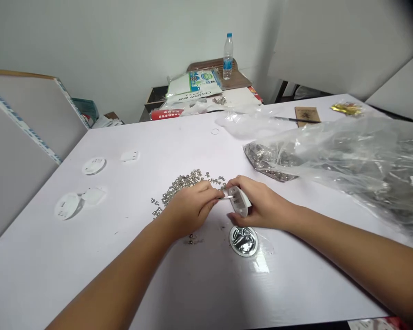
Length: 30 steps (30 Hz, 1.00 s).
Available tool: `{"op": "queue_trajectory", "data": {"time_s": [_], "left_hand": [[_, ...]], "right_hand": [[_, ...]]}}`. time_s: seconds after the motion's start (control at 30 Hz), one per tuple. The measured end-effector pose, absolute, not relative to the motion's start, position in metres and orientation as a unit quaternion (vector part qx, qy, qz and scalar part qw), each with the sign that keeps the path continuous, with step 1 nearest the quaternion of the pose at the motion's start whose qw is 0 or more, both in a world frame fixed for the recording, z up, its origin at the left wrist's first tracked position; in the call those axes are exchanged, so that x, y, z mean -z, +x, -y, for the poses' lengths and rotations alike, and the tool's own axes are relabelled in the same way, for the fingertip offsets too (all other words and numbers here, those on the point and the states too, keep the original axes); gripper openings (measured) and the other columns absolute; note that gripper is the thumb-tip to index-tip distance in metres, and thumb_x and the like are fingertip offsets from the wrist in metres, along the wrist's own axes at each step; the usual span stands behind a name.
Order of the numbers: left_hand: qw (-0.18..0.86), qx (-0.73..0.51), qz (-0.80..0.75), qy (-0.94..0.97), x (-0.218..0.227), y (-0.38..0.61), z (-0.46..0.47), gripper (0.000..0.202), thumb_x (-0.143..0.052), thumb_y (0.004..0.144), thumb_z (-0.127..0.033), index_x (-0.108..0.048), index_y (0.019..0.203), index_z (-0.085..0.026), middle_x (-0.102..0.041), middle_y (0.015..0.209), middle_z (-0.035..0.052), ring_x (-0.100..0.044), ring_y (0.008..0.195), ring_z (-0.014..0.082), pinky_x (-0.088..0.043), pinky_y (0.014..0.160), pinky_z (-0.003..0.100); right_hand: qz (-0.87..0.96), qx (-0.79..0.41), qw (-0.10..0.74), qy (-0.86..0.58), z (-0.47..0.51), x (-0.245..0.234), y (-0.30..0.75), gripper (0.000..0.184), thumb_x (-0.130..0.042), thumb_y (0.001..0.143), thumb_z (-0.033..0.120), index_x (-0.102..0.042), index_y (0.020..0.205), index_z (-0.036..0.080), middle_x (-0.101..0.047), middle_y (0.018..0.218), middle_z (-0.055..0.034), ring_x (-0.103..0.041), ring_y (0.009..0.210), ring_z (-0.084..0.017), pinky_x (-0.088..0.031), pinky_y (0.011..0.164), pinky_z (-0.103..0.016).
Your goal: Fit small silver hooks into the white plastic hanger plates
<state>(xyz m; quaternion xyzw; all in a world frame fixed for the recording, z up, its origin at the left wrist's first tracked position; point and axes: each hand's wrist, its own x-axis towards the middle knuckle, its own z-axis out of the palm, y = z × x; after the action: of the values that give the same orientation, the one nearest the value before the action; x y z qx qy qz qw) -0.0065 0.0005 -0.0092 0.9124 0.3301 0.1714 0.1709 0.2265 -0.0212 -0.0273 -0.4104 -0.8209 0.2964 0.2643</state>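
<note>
My left hand [192, 204] is closed around a thin metal tool that looks like tweezers [226, 197]; most of it is hidden in the fingers. Its tip reaches into a small white plastic casing [240, 201], which my right hand [258, 201] grips by the edges, open side facing left. Small metal parts show inside the casing. Beside and behind my left hand lies a pile of small metal clips [181, 185], with a few loose ones [192, 238] nearer me. Just below my right hand is a round white-rimmed dish [243, 241] with a dark, shiny inside.
White plastic casings [67, 206] lie at the left, near a round one [94, 166] and a smaller one [129, 156]. A large clear bag [347, 156] of metal parts covers the right side. Farther back stand a water bottle [227, 59] and packages [196, 85].
</note>
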Motion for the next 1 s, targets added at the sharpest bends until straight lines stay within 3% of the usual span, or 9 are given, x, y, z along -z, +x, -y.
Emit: {"op": "queue_trajectory", "data": {"time_s": [0.13,0.27,0.8,1.0], "left_hand": [[0.123,-0.163,-0.327,0.923,0.0123,-0.0076,-0.0009,0.033,-0.045,0.089,-0.011,-0.067,0.11,-0.025,-0.062,0.086,0.0004,-0.054,0.063,0.0089,-0.038,0.054,0.022],[0.13,-0.167,-0.321,0.923,0.0144,-0.0082,-0.001,0.038,-0.045,0.087,-0.008,-0.066,0.114,-0.026,-0.064,0.089,-0.0001,-0.052,0.06,0.007,-0.037,0.051,0.02],[0.129,-0.164,-0.334,0.919,0.0131,-0.0036,-0.0031,0.033,-0.042,0.094,-0.014,-0.069,0.108,-0.025,-0.064,0.086,0.0002,-0.048,0.056,0.0065,-0.034,0.048,0.021],[0.114,-0.141,-0.336,0.924,0.0114,-0.0009,-0.0028,0.034,-0.043,0.09,-0.011,-0.069,0.106,-0.025,-0.06,0.081,0.0002,-0.046,0.054,0.0073,-0.03,0.047,0.022]], "right_hand": [[0.833,-0.276,0.269,-0.397,0.0178,0.0275,0.2277,0.052,-0.072,0.071,0.022,-0.045,0.116,0.023,-0.056,0.103,-0.005,-0.055,0.079,-0.018,-0.045,0.061,-0.028],[0.839,-0.267,0.271,-0.388,0.0161,0.0274,0.2277,0.049,-0.071,0.071,0.02,-0.046,0.113,0.022,-0.056,0.101,-0.0047,-0.055,0.085,-0.02,-0.044,0.065,-0.028],[0.83,-0.283,0.26,-0.405,0.0158,0.0283,0.2258,0.048,-0.068,0.07,0.014,-0.045,0.112,0.021,-0.056,0.099,-0.0025,-0.055,0.081,-0.016,-0.044,0.063,-0.025],[0.832,-0.281,0.254,-0.405,0.0162,0.0276,0.2262,0.048,-0.067,0.07,0.013,-0.045,0.111,0.022,-0.054,0.096,-0.0027,-0.054,0.078,-0.016,-0.043,0.057,-0.024]]}}
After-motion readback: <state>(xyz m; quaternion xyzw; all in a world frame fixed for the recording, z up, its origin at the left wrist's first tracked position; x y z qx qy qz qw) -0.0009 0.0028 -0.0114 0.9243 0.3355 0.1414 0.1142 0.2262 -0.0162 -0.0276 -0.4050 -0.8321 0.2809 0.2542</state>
